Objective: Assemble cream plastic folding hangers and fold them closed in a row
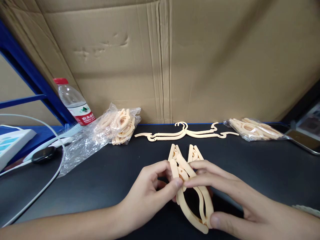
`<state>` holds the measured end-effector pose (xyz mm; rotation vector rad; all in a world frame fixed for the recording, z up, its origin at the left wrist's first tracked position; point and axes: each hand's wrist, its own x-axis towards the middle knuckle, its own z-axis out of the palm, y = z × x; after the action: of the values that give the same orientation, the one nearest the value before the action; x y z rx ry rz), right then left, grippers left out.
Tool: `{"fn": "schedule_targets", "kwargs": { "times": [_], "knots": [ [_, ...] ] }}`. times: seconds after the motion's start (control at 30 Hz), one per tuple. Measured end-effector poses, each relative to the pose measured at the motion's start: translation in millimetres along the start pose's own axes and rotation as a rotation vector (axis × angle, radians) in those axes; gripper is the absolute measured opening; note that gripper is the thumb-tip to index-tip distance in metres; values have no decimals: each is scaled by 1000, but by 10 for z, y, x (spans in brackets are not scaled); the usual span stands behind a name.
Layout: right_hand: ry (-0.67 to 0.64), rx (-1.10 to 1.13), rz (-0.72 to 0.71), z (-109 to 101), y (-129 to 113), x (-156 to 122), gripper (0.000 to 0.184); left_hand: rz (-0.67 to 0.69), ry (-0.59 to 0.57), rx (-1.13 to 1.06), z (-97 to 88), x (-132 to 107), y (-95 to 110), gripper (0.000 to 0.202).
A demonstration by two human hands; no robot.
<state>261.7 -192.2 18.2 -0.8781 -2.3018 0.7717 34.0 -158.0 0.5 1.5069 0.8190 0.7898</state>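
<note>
Both my hands hold a folded cream plastic hanger just above the black table. My left hand pinches its left arm with thumb and fingers. My right hand is closed on its right side, fingers across the middle and thumb under the lower end. Unfolded cream hangers lie stacked flat at the back of the table, beyond my hands.
A clear bag of folded hangers lies at back left, another bag of hangers at back right. A water bottle, a white cable, a black puck and a box sit left. A cardboard wall stands behind.
</note>
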Motion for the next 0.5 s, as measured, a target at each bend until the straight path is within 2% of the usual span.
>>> {"fn": "schedule_targets", "kwargs": {
  "times": [0.13,0.27,0.43,0.5],
  "knots": [
    [8,128,50,8,-28,33,57,-38,-35,-90,0,14,-33,18],
    [54,258,114,-47,12,58,46,-12,14,-121,-31,32,-44,20],
    [337,139,191,-371,314,58,25,85,103,33,-86,21,-57,21],
    [333,81,282,-500,482,45,24,95,107,78,-101,14,-62,18]
  ]
}}
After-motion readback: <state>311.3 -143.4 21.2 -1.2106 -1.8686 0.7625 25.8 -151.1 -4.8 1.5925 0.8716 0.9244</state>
